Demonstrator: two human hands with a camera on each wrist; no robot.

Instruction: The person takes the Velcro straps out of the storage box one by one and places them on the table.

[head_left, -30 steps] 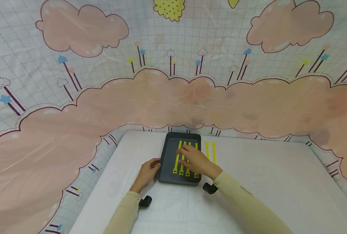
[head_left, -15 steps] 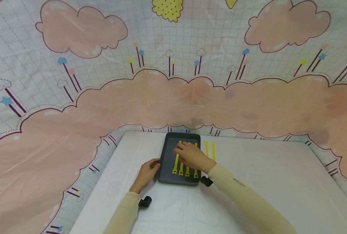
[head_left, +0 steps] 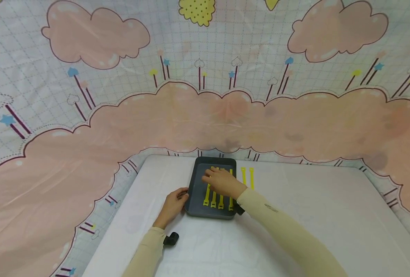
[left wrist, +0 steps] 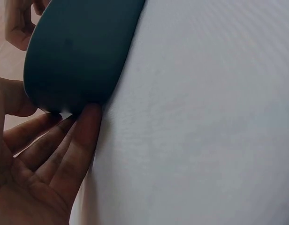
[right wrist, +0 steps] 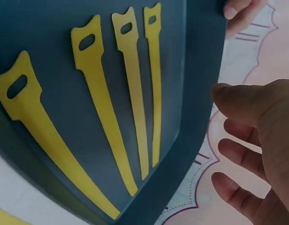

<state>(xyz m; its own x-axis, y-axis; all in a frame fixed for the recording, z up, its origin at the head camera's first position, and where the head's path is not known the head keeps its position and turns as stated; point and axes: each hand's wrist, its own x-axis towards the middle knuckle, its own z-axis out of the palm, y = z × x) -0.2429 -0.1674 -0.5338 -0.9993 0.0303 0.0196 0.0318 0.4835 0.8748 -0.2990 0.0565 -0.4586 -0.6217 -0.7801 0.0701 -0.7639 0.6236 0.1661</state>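
Observation:
Several yellow hook-and-loop cable ties lie side by side in a dark grey tray, each with a slotted wide end. My left hand is at the tray's left side; in the left wrist view its fingertips touch the outer wall, the thumb above them. Over the tray hovers my right hand, covering part of the ties in the head view. Its fingers are loosely bent and nothing shows between them in the right wrist view, where the thumb overlaps the tray's rim.
Two more yellow cable ties lie on the white table, just right of the tray. Behind the table hangs a patterned cloth with clouds. A black wrist camera sits below the left hand.
My right hand has shifted slightly left and up over the tray, its forearm following. My left hand, the tray and the cable ties have stayed in place.

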